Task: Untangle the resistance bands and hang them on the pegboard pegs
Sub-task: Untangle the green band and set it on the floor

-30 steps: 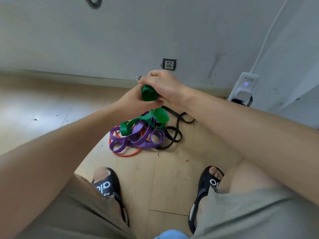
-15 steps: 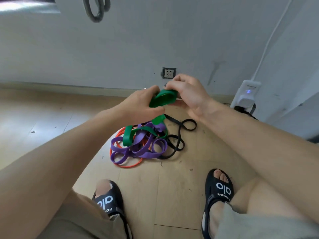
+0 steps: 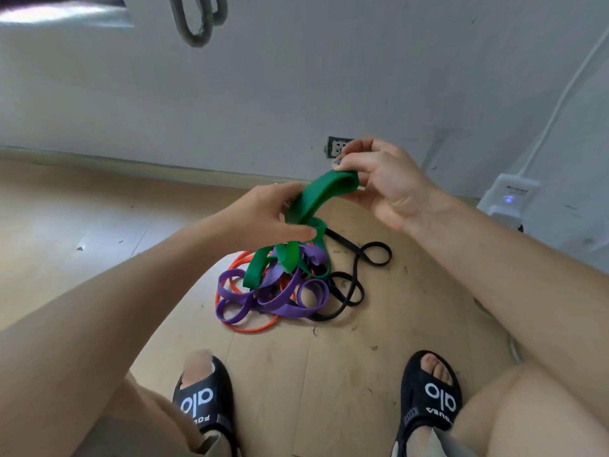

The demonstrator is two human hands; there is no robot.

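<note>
Nearest the camera, two black sandals (image 3: pixel 201 402) stand on the wooden floor (image 3: pixel 66 225), one on each foot. Beyond them a tangle lies on the floor: a purple band (image 3: pixel 280 300) looped over an orange band (image 3: pixel 252 328), with a black band (image 3: pixel 357 278) trailing to the right. A green band (image 3: pixel 316 196) rises out of the tangle, its lower loops among the purple ones. The left hand (image 3: pixel 267 214) grips its middle, fingers curled round it. The right hand (image 3: pixel 379 179) pinches its upper end between thumb and fingertips. Farther back, a wall socket (image 3: pixel 334 146) sits low on the wall; a white plug box (image 3: pixel 509 197) glows blue at right. A grey band (image 3: pixel 194 26) hangs at the top edge.
</note>
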